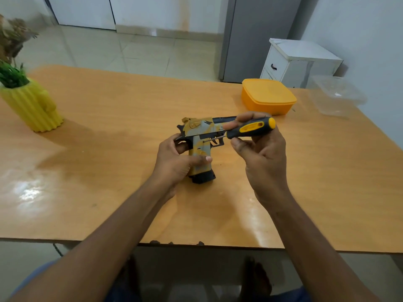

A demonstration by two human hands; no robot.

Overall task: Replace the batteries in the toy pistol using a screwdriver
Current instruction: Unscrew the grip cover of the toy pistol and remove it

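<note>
A yellow-and-grey toy pistol [201, 131] with a black magazine base is held above the middle of the wooden table [109, 171], barrel pointing right. My left hand [174, 162] grips its handle, thumb across the front. My right hand [261, 153] holds a black-and-yellow screwdriver [250, 128] by the handle. The thin metal shaft points left and its tip meets the top of the grip, just behind the trigger guard. My right fingers hide the front of the barrel.
An orange lidded box [268, 95] sits behind my right hand, a clear plastic container [337, 95] at the far right. A yellow ribbed vase [32, 105] with plants stands at the left. A white cabinet [301, 62] and grey fridge [250, 38] stand beyond the table.
</note>
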